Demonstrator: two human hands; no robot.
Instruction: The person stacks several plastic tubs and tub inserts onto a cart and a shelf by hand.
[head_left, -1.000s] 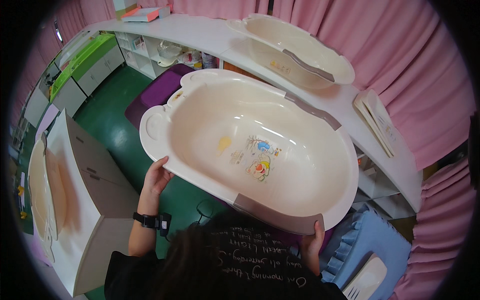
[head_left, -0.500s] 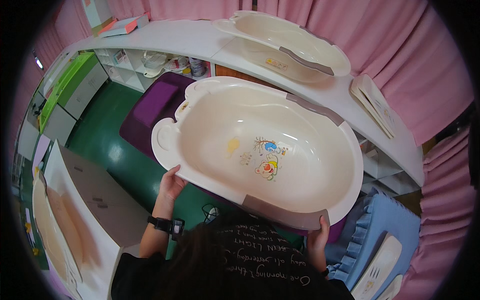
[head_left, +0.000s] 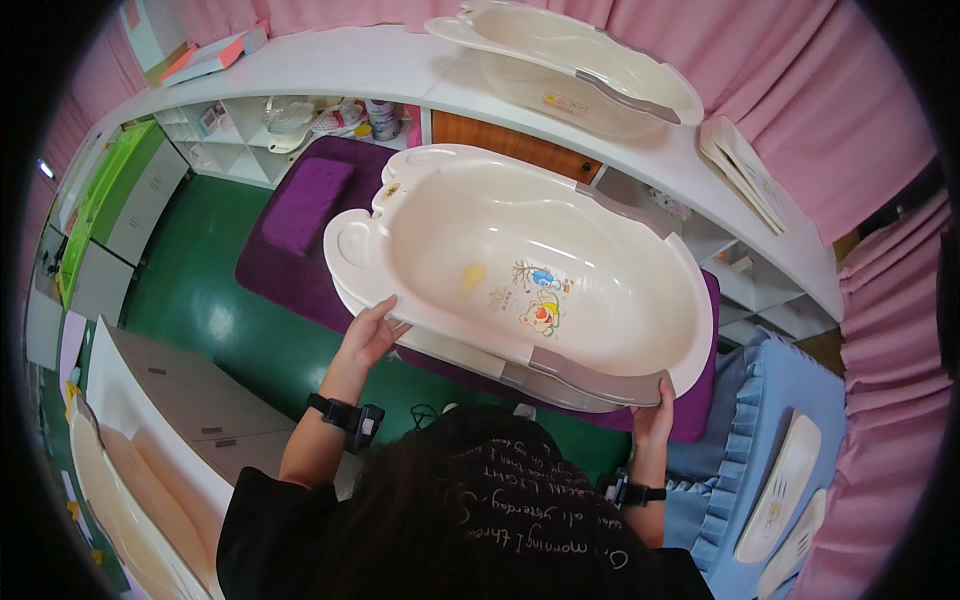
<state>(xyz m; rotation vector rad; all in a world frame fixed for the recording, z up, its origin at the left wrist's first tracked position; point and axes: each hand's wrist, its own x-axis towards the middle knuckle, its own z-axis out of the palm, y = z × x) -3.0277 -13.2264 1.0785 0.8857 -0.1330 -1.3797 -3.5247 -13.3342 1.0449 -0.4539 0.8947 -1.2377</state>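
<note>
A cream baby bathtub (head_left: 615, 270) with grey-brown strips along its sides and cartoon animals printed inside is in front of me, its scalloped end to the left. My left hand (head_left: 373, 333) grips the near rim toward that end, fingers curled at the edge. At the near right corner, my right hand (head_left: 655, 412) holds the rim, thumb over the end of the grey-brown strip. Below the near side shows another pale rim with a grey-brown strip (head_left: 560, 385), apparently a second tub under the first. A purple padded bed (head_left: 290, 285) lies beneath them.
Another cream bathtub (head_left: 560, 50) stands on the white counter (head_left: 350, 65) at the back, beside pale slotted boards (head_left: 745, 175). A blue ruffled bed (head_left: 800, 395) with white boards is at right. Grey cabinets (head_left: 190, 395) and one more tub (head_left: 115, 480) are at left.
The view has shifted. Both hands still grip the bathtub, whose near rim has risen and moved away from me, and the lower rim beneath it now shows.
</note>
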